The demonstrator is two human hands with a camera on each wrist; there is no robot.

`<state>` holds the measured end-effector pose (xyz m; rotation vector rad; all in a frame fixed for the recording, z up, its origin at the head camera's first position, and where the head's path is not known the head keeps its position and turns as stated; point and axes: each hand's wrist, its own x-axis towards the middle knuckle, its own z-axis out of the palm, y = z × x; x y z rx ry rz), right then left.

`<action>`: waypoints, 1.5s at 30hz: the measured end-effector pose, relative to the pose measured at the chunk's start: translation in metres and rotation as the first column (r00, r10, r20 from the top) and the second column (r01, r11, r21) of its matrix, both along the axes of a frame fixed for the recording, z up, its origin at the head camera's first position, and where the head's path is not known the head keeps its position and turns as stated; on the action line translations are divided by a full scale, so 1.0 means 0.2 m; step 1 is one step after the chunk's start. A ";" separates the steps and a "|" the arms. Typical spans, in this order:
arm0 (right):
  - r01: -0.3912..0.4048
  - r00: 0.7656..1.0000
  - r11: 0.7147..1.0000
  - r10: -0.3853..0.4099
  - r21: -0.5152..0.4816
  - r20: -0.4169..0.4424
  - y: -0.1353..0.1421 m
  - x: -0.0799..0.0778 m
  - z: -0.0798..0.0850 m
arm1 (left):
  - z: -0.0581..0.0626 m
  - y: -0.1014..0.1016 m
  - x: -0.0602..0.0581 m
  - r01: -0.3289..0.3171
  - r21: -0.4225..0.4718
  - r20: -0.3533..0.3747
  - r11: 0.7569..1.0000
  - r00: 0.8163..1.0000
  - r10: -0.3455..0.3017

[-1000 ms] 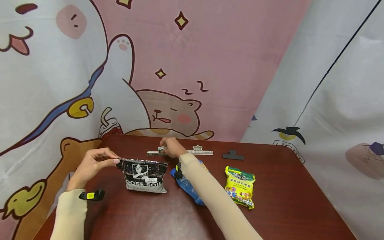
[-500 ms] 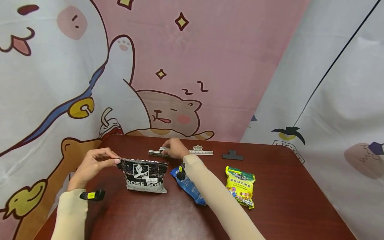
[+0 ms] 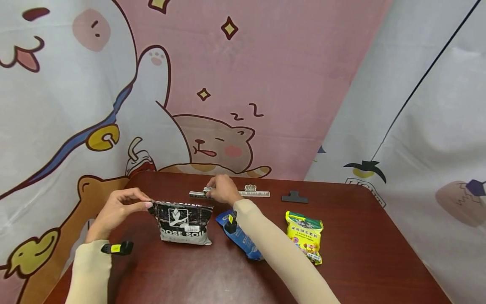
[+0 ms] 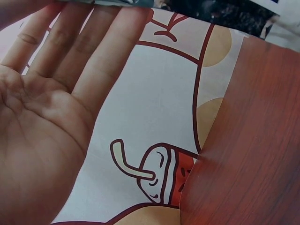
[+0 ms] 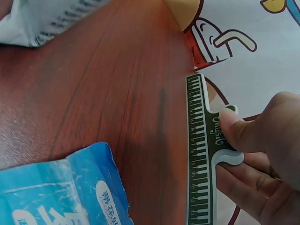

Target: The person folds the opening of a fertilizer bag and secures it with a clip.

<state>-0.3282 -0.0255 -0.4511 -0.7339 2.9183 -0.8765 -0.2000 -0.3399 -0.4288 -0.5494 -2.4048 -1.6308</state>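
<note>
My left hand pinches the top left corner of a black and white soil bag standing upright on the table. In the left wrist view, the fingers reach up to the bag's dark top edge. Farther back, my right hand pinches a long clip by its handle. The right wrist view shows this clip printed with piano keys, the thumb on top of its handle and fingers beneath. A blue bag lies below my right wrist, partly covered by the sleeve.
Just right of my right hand lies a white clip with piano keys, and past it a plain black clip. A yellow and green bag lies right of my forearm. A cartoon curtain hangs behind the brown table.
My right hand has shifted slightly to the right with the piano-key clip in its fingers. The left hand and the soil bag have stayed in place.
</note>
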 end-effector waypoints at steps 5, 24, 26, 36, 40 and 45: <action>0.026 1.000 0.999 -0.025 -0.023 0.013 0.02 0.04 0.01 | 0.00 0.01 0.00 0.001 0.009 0.012 1.000 1.000 -0.001; 0.014 0.999 0.983 -0.022 -0.182 -0.044 0.11 0.16 0.12 | -0.01 -0.01 0.00 0.001 0.024 0.028 1.000 1.000 -0.001; 0.010 0.999 0.979 -0.020 -0.204 -0.048 0.12 0.17 0.15 | 0.00 -0.01 0.00 -0.002 0.023 0.029 1.000 1.000 0.001; 0.031 0.999 0.956 -0.035 -0.292 -0.009 0.19 0.22 0.28 | 0.00 0.00 0.00 -0.014 0.015 0.028 1.000 1.000 0.013; 0.046 0.999 0.953 -0.050 -0.301 -0.004 0.20 0.25 0.32 | -0.01 0.00 -0.01 -0.006 0.021 0.022 1.000 1.000 0.005; 0.051 0.998 0.953 -0.056 -0.299 -0.009 0.21 0.27 0.37 | -0.01 -0.01 -0.01 0.011 0.033 0.018 0.999 1.000 -0.012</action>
